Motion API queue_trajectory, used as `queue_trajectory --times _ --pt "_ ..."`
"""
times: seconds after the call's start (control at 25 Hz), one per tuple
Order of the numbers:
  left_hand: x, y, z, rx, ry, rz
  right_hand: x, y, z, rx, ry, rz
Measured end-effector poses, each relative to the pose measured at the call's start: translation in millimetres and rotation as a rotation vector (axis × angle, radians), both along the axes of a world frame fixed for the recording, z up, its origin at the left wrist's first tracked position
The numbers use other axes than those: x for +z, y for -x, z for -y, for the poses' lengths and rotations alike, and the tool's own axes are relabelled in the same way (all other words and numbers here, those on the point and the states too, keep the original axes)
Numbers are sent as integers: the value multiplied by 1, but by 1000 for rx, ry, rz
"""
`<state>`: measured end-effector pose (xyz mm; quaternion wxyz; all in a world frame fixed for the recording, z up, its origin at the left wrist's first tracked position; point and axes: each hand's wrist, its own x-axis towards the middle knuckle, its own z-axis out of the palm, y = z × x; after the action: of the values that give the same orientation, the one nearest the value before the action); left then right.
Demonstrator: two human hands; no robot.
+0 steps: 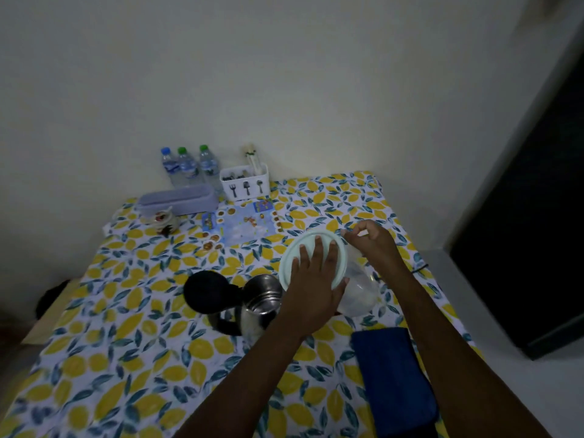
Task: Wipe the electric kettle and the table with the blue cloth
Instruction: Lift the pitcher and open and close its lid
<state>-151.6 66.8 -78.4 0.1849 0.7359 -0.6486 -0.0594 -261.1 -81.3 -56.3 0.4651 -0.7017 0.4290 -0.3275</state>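
Head view: left hand (311,279) lies flat, fingers spread, on a pale lid (311,254), right hand (373,241) pinches its far rim, the open kettle (252,303) just left, and the cloth (392,377), long axis toward the body, under the nearer right forearm.

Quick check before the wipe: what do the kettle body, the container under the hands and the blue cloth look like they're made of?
Electric kettle: body looks like bare polished steel, judging by the bright reflections inside; its lid and handle look like matte black plastic.
Container: probably translucent plastic, cloudy and see-through, with a pale opaque lid.
Blue cloth: soft, non-shiny fabric, possibly microfibre; the weave is too blurred to tell.
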Motion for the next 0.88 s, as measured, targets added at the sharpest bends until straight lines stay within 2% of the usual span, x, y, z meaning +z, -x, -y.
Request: queue_trajectory --times 0.2,0.4,0.88 --pt "5 -9 -17 152 61 -149 30 -39 -19 46 116 -174" --pt "8 -15 -25 211 89 -216 46 -59 -28 81 218 -326" --pt "19 -7 -30 256 141 -457 60 -69 -33 109 335 -411"
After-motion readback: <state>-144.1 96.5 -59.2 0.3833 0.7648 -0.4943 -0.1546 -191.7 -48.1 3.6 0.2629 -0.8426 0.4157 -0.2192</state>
